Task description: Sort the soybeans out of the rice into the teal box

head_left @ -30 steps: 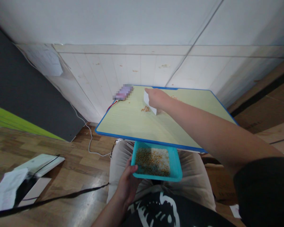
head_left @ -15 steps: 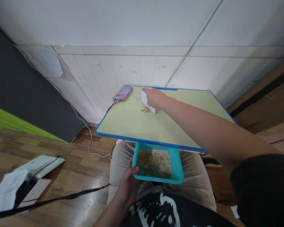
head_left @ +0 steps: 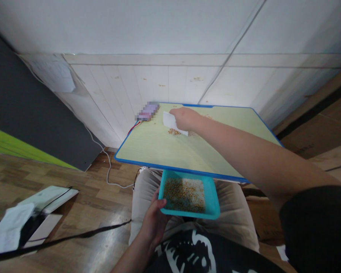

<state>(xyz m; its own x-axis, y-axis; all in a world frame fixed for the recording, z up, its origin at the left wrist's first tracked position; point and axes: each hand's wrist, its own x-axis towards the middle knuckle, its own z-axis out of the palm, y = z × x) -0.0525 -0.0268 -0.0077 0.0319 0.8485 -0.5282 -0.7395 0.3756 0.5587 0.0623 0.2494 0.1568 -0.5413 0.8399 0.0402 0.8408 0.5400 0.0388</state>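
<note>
My right hand (head_left: 184,118) is closed on a white card (head_left: 169,120), held over the table with its lower edge at a small heap of yellow kernels (head_left: 174,132). Some paler grains lie partly hidden behind that hand and forearm. Below the table's front edge, my left hand (head_left: 156,212) grips the left rim of a turquoise tray (head_left: 213,197), thumb over the edge. Inside the tray is a mix of yellow kernels and white grains (head_left: 184,194). The tray rests over my lap, under the table edge.
The pale green table (head_left: 147,148) has a blue rim and stands against the wall. A pixelated phone-like object (head_left: 147,111) with a red cable lies at its back left. Cardboard boxes (head_left: 324,129) stand at the right; papers (head_left: 14,227) and a black strap (head_left: 88,235) are at lower left.
The white card has tilted, its upper end swinging left and showing more of its face. My right hand has shifted slightly. My left hand and the tray have stayed nearly still.
</note>
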